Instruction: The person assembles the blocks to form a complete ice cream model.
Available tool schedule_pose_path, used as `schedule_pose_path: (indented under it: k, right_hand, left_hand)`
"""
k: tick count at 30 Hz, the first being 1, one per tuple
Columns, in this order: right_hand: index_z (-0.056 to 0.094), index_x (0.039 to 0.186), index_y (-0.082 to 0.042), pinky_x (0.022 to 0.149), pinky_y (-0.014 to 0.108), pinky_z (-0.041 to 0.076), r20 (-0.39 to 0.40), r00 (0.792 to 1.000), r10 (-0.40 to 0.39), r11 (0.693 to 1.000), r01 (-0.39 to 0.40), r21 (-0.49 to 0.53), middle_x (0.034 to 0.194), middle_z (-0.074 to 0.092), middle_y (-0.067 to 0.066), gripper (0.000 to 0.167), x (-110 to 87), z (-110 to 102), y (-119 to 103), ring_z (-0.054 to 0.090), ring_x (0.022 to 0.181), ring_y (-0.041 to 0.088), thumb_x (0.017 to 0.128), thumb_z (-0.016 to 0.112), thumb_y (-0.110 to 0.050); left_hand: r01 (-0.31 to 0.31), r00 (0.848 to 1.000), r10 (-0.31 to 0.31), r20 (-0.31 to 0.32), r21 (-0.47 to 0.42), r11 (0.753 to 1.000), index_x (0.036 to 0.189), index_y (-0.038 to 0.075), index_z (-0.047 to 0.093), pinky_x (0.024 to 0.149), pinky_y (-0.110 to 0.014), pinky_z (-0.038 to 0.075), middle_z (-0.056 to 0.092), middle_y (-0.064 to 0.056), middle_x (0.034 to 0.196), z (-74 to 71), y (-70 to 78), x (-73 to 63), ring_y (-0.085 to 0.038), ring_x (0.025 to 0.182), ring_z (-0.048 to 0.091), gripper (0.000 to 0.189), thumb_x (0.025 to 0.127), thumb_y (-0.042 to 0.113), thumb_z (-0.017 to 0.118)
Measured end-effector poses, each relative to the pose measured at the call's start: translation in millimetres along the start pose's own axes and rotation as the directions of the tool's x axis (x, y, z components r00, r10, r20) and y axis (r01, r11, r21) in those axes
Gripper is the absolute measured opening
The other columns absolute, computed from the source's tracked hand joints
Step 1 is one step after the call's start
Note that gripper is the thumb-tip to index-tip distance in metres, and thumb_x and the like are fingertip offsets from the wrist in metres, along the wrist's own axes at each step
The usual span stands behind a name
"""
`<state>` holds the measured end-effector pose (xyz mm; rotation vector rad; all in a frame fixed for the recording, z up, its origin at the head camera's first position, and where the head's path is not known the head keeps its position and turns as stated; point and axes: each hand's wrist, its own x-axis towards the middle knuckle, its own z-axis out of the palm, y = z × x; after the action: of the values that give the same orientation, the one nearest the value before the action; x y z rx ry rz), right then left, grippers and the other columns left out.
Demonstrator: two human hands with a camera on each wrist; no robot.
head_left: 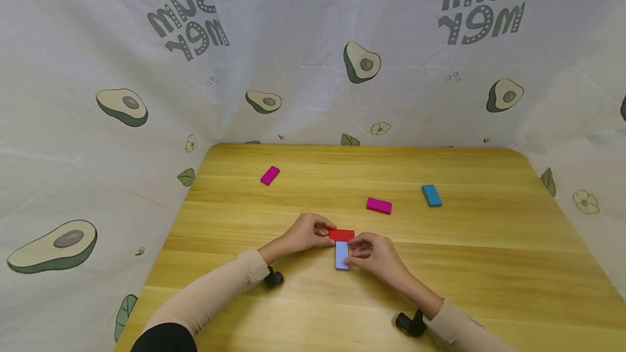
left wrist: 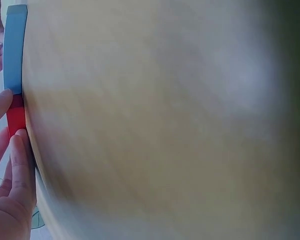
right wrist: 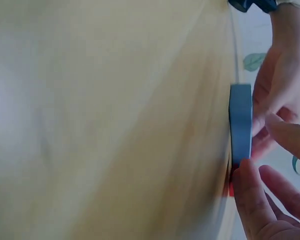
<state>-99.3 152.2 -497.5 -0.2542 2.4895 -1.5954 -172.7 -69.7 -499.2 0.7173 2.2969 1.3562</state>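
On the table (head_left: 303,308), a red block (head_left: 342,234) is being pinched at its left end by the left hand (head_left: 310,231), while a pale blue block (head_left: 342,256), end against its near side, is being held along its right edge by the curled right hand (head_left: 375,254). Both are being judged light, stiff, smooth, hardly fragile, best gripped by opposite edges; beyond, a magenta block (head_left: 379,206), a blue block (head_left: 432,195) and a second magenta block (head_left: 270,175) are being left untouched.

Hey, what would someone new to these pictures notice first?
Probably the red block, lying crosswise at the far end of the pale blue block, with the left hand and right hand on either side. Beyond the wooden table, a white cloth printed with large avocados stands out too.
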Motion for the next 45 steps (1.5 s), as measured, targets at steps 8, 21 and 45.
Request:
schedule_pose_path:
  k: [8, 21, 45]
  right_hand:
    - [0.069, 0.103, 0.009, 0.069, 0.023, 0.059, -0.08, 0.997, -0.013, 1.0, 0.011, -0.018, 0.089, 0.069, 0.014, 0.034, 8.8, -20, 1, 0.067, 0.078, 0.02, 0.076, 0.086, -0.004]
    - [0.068, 0.111, 0.01, 0.072, 0.017, 0.056, -0.237, 0.971, 0.007, 0.991, -0.039, -0.128, 0.095, 0.069, 0.017, 0.037, 31.9, -67, 9, 0.068, 0.085, 0.027, 0.085, 0.081, -0.012]
    - [0.067, 0.116, 0.013, 0.069, 0.01, 0.051, -0.231, 0.972, 0.034, 0.982, -0.075, -0.171, 0.113, 0.063, 0.029, 0.037, 64.8, -100, 37, 0.064, 0.093, 0.035, 0.086, 0.079, -0.007]
  left_hand:
    - [0.023, 1.0, -0.023, -0.001, -0.019, 1.0, 0.11, -0.003, 0.073, 0.075, -0.02, 0.057, 0.072, -0.009, 0.103, 0.9, -2.5, 0.0, -0.006, 0.083, 0.065, 0.03, 0.082, 0.005, 0.082]
    - [0.032, 0.999, -0.032, 0.004, -0.012, 0.999, 0.111, 0.0, 0.074, 0.076, -0.019, 0.056, 0.071, -0.005, 0.101, -0.7, -3.5, 3.6, -0.004, 0.082, 0.063, 0.029, 0.083, 0.005, 0.081]
    - [0.026, 1.0, -0.026, 0.01, -0.021, 0.999, 0.111, 0.001, 0.074, 0.075, -0.019, 0.056, 0.071, -0.004, 0.102, 0.2, -8.1, 3.0, -0.005, 0.083, 0.063, 0.029, 0.083, 0.006, 0.082]
